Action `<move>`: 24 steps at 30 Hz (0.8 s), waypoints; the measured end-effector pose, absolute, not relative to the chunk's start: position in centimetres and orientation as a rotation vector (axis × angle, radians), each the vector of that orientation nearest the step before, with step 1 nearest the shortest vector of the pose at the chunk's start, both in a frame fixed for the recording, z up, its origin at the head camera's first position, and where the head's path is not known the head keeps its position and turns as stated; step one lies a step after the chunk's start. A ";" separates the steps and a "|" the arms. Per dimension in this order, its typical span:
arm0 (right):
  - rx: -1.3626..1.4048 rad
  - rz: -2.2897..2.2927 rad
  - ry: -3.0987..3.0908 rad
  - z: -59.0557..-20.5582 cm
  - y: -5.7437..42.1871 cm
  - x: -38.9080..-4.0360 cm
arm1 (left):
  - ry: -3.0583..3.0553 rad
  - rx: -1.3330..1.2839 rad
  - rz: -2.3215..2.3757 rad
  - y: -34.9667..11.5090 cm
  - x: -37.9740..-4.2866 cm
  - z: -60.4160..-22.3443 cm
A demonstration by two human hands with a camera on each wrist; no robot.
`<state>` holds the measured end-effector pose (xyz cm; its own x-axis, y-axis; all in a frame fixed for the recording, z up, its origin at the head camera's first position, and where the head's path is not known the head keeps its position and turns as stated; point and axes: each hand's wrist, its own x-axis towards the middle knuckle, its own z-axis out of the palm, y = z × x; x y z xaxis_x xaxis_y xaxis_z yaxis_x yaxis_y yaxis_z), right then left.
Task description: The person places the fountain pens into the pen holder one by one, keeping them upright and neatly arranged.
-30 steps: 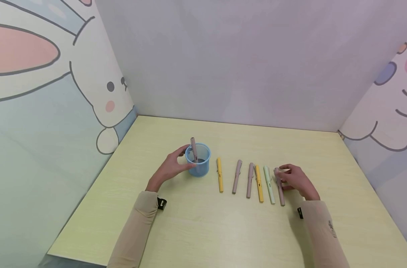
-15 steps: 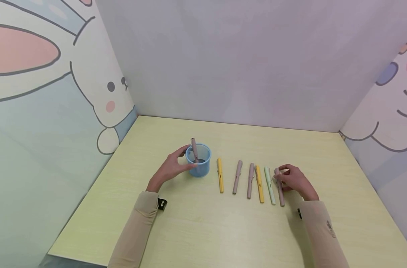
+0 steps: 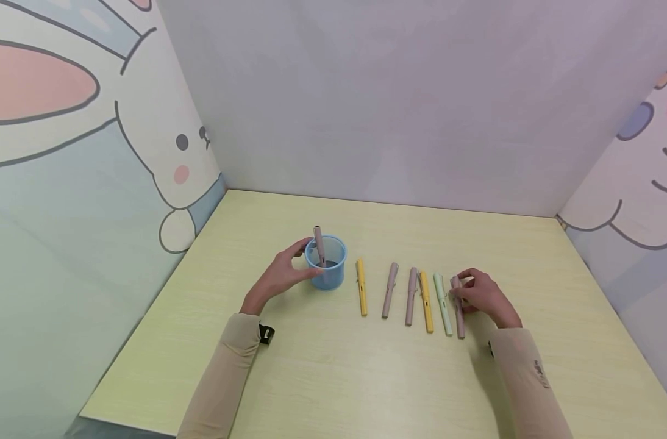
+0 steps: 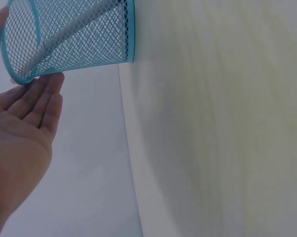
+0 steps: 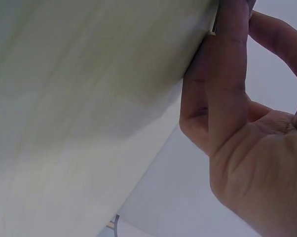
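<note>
In the head view, my left hand (image 3: 281,271) holds a blue mesh pen holder (image 3: 333,278), thumb on the near side and fingers at the far left of the rim. The holder stands upright, and one mauve pen (image 3: 319,239) leans inside it. Seen from the left wrist, the fingertips (image 4: 52,81) touch the mesh close to the rim. My right hand (image 3: 483,294) pinches the upper end of the rightmost mauve pen (image 3: 460,323), which lies along the table. From the right wrist, curled fingers (image 5: 227,74) hide most of that pen.
Left of the gripped pen lie a pale green pen (image 3: 442,305), a yellow pen (image 3: 426,302), two mauve pens (image 3: 411,297) and another yellow pen (image 3: 362,288) nearest the holder. Walls with cartoon drawings (image 3: 182,177) border the table (image 3: 333,378).
The rightmost pen has turned slightly under my right hand, its lower end shifting a little left. My left hand and the pen holder stay in place.
</note>
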<state>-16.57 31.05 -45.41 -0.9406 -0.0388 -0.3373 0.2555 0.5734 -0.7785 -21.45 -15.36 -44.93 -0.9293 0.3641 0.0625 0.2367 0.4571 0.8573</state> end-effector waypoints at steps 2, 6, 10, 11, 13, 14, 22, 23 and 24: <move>0.178 -1.305 2.495 -45.4 31.1 -16.6 | 2.567 0.532 1.483 -15.4 -21.4 -44.9; 0.164 -1.319 2.496 -45.4 31.2 -16.5 | 2.565 0.529 1.487 -15.3 -21.4 -44.9; 0.137 -1.354 2.491 -45.4 31.4 -16.3 | 2.564 0.530 1.482 -15.3 -21.4 -44.9; 0.129 -1.363 2.490 -45.4 31.5 -16.2 | 2.564 0.530 1.481 -15.3 -21.4 -44.8; 0.115 -1.381 2.490 -45.4 31.6 -16.2 | 2.564 0.528 1.481 -15.4 -21.4 -44.8; 0.113 -1.388 2.491 -45.4 31.6 -16.1 | 2.564 0.527 1.481 -15.4 -21.4 -44.9; 0.113 -1.407 2.501 -45.5 32.0 -16.2 | 2.562 0.537 1.477 -15.3 -21.4 -44.8; 0.109 -1.411 2.503 -45.5 32.0 -16.2 | 2.562 0.536 1.477 -15.3 -21.4 -44.8; 0.103 -1.424 2.504 -45.4 32.0 -16.2 | 2.561 0.535 1.478 -15.3 -21.4 -44.8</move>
<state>-16.15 32.02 -45.42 -0.9640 -0.0654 -0.2576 0.1879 0.5175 -0.8348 -21.41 -15.31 -44.77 -0.9276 0.3690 0.0580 0.2348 0.4552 0.8589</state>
